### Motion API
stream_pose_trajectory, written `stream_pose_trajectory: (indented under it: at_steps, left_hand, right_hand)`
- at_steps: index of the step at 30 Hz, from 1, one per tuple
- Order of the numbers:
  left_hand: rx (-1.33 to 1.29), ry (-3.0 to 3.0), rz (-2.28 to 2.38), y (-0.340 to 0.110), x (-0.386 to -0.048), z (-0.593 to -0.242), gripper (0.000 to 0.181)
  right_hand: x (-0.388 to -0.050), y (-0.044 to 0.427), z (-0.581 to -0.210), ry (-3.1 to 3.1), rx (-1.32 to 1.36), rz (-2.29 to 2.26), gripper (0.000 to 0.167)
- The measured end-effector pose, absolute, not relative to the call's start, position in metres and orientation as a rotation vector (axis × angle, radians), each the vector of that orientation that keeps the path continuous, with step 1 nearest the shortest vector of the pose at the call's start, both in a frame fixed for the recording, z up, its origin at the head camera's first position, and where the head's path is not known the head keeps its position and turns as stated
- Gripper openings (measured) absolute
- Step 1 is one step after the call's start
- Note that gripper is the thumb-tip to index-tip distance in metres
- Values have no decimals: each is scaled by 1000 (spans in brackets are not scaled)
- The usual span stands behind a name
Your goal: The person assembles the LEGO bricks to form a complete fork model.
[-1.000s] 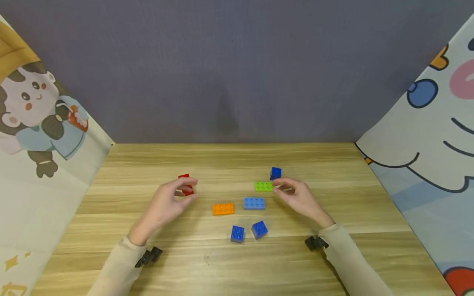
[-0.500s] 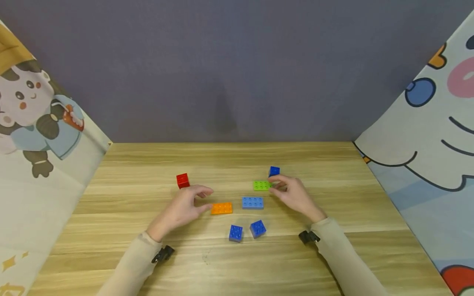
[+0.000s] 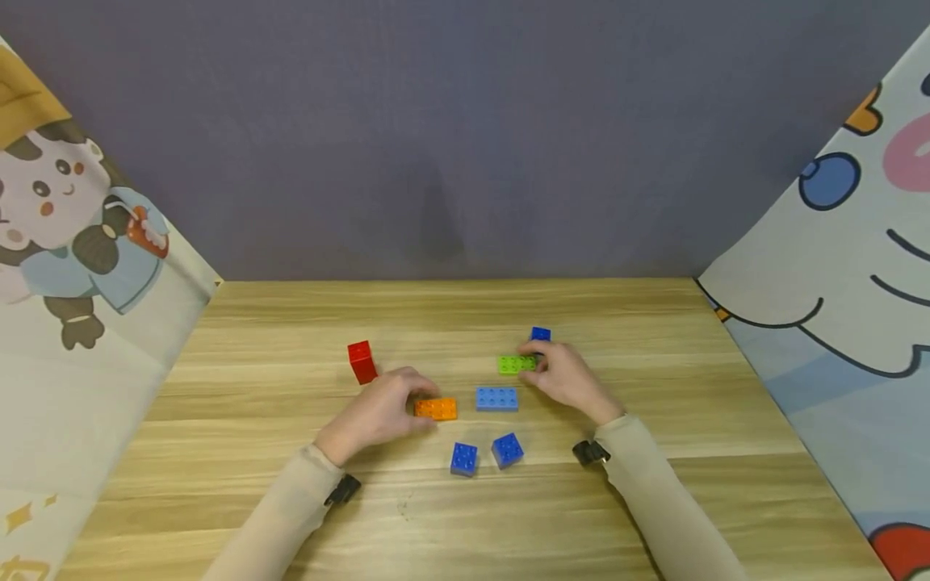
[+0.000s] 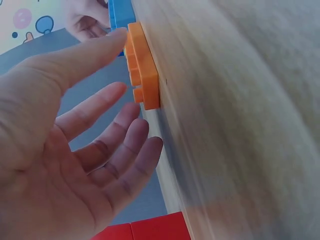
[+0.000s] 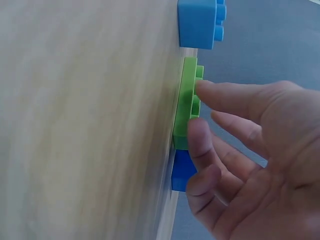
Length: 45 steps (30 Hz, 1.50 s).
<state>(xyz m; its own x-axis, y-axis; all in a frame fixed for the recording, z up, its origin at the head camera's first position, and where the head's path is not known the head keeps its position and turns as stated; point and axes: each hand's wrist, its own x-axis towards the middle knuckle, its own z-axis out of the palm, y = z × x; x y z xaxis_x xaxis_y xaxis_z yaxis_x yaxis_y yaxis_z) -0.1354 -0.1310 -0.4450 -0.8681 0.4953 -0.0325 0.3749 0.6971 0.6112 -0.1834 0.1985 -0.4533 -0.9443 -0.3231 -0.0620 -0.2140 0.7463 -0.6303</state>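
Note:
My left hand (image 3: 385, 407) reaches over the left end of a flat orange brick (image 3: 445, 409). In the left wrist view its thumb comes close to the orange brick's studs, and the other fingers stay loosely bent, apart from it. At a flat lime-green brick (image 3: 512, 365), my right hand (image 3: 565, 379) has thumb and fingers around the right end. The right wrist view has the thumb (image 5: 235, 97) by the green brick's studs; whether it touches cannot be told. A dark blue brick (image 3: 541, 332) stands behind that hand, partly hidden. A light blue brick (image 3: 497, 399) lies between the hands.
A tall red block (image 3: 362, 363) stands left of the left hand. Two small dark blue bricks (image 3: 463, 459) sit side by side nearer the front of the wooden table (image 3: 465, 524). A grey panel (image 3: 465, 145) rises along the back edge.
My left hand has moved right, from the red block to the orange brick. My right hand has shifted slightly left, farther over the green brick. The bricks stay in place.

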Motion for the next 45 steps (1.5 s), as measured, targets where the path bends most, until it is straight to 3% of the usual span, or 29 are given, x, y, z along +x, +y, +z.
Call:
stream_pose_trajectory:
  at_steps: [18, 45]
  left_hand:
    - [706, 2737, 886, -131, -146, -446, 30]
    - [558, 2794, 940, -113, -183, -448, 35]
  right_hand:
    - [-189, 196, -455, 2784, -429, -908, 40]
    - [-194, 179, -446, 2757, -479, -936, 38]
